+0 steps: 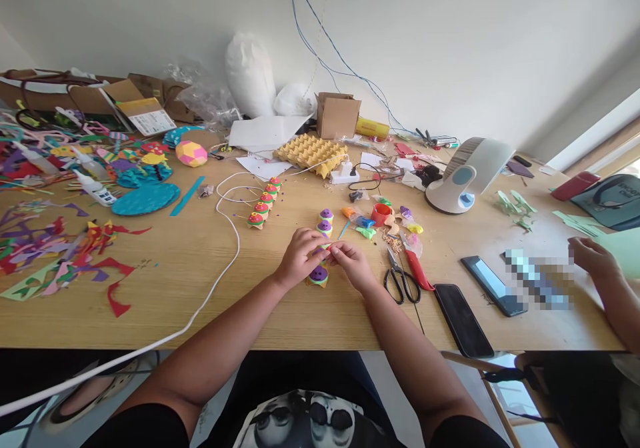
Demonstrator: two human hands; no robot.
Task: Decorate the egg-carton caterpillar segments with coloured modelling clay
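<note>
A row of purple-topped egg-carton cups (318, 275), a caterpillar shape with small faces, lies on the table in front of me. My left hand (301, 259) reaches over its middle cups, fingers bent together and hiding part of it. Opposite it, my right hand (352, 262) pinches a small red piece (329, 249), perhaps clay, where the fingertips of both hands meet. Whether the left fingers hold that piece or a cup is hidden. Beyond to the left stands a finished-looking red and green egg-carton caterpillar (264, 203).
Black-handled scissors (401, 283), a red-handled cutter (419, 269) and a phone (463, 319) lie to my right. Clay packets (365, 221) and a red cup (381, 215) sit beyond. A white cable (220, 278) crosses the left side. Another person's hand (595, 259) is far right.
</note>
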